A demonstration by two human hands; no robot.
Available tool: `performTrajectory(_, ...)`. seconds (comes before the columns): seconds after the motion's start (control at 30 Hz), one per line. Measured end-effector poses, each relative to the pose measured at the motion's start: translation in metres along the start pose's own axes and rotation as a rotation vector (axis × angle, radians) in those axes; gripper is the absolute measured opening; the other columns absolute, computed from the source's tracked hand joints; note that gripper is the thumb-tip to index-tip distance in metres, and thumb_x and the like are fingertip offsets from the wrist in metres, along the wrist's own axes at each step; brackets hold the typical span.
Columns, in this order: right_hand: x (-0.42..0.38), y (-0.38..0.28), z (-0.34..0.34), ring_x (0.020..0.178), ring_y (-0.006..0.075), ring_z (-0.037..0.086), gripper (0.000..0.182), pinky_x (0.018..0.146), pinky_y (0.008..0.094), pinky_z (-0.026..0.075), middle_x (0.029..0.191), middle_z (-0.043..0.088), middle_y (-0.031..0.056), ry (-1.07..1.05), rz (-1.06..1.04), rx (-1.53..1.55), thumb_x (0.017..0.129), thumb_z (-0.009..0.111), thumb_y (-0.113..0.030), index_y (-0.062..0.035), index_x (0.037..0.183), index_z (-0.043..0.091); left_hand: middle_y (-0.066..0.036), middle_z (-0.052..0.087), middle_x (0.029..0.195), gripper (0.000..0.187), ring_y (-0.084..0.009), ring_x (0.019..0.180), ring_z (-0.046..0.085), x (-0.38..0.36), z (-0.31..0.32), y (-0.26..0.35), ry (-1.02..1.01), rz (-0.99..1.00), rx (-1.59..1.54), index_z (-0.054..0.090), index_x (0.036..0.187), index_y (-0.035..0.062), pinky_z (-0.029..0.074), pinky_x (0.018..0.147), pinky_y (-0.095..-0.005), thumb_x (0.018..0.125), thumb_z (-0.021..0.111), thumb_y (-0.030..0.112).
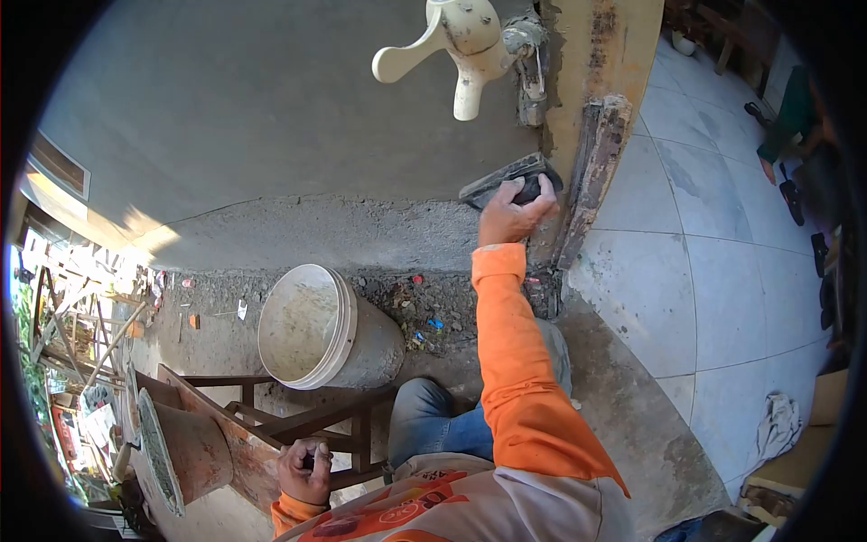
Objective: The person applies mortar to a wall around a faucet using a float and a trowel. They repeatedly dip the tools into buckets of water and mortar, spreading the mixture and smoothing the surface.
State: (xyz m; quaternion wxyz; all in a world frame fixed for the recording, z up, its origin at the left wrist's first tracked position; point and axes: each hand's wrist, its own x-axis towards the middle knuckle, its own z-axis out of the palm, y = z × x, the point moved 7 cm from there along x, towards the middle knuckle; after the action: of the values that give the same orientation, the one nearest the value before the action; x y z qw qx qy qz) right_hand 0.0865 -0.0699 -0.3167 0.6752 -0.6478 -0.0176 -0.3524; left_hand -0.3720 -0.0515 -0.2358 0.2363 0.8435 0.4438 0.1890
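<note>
Against the wall (298, 108), near the tap (470, 36), the right hand (508, 219) is grasping the float (499, 178), which likely wants keeping flat under even pressure, while the left hand (305, 474) is showing curled fingers, whether holding anything I cannot tell.

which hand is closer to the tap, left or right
Right. The right hand is just below the tap in view, pressing a float to the wall; the left hand is much farther away, beside the wooden bench.
</note>
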Motion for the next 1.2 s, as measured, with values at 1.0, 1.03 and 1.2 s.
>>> performTrajectory(1.0, -0.069, -0.008, 0.033, 0.093, 0.0345, 0.052, 0.032, 0.081, 0.0434, 0.044, 0.103, 0.05, 0.0197, -0.634, -0.124, -0.027, 0.081, 0.064, -0.01, -0.0031, 0.111, 0.052, -0.005, 0.062, 0.061, 0.014, -0.021, 0.054, 0.057, 0.004, 0.006, 0.011, -0.024, 0.041, 0.122, 0.059, 0.075, 0.0067, 0.039, 0.064, -0.0326, 0.086, 0.061, 0.015)
performTrajectory(1.03, -0.066, -0.004, 0.026, 0.093, 0.0345, 0.052, 0.032, 0.081, 0.0434, 0.044, 0.103, 0.05, 0.0197, -0.625, -0.122, -0.035, 0.081, 0.064, -0.01, -0.0031, 0.111, 0.052, -0.006, 0.062, 0.061, 0.014, -0.0216, 0.054, 0.057, 0.004, 0.005, 0.01, -0.029, 0.054, 0.135, 0.059, 0.075, 0.0067, 0.039, 0.064, -0.033, 0.086, 0.061, 0.015)
performTrajectory(1.2, -0.023, 0.013, 0.001, 0.088, 0.0379, 0.053, 0.032, 0.078, 0.0457, 0.046, 0.102, 0.049, 0.0212, -0.089, 0.146, 0.076, 0.082, 0.062, -0.008, -0.0061, 0.112, 0.05, -0.006, 0.061, 0.061, 0.018, -0.0241, 0.055, 0.057, 0.001, 0.005, 0.001, -0.031, 0.01, 0.139, 0.059, 0.071, 0.0062, 0.039, 0.066, -0.0357, 0.086, 0.061, 0.017)
